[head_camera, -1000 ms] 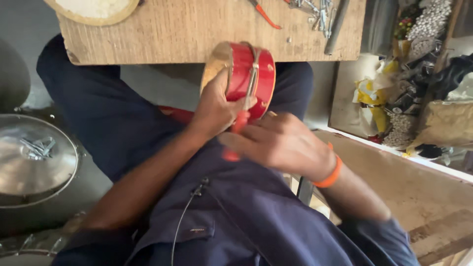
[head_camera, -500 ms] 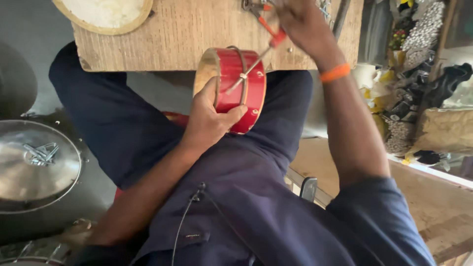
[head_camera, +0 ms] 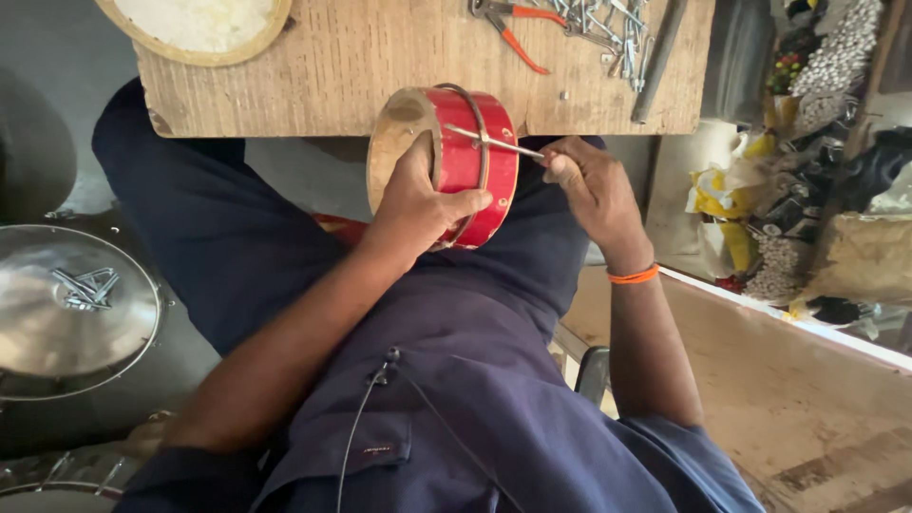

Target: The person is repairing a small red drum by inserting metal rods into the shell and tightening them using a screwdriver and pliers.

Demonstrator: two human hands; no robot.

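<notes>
One small red drum stands on edge on the person's lap, just below the wooden table; the left hand clasps its shell while the right hand pinches one thin metal rod laid across the hoop, so a rod looks to be going on, which calls for a steady drum and careful aim. Beyond lie one orange-handled pliers, a heap of metal bits too tangled to count, one white-filled bowl and one shiny lid
</notes>
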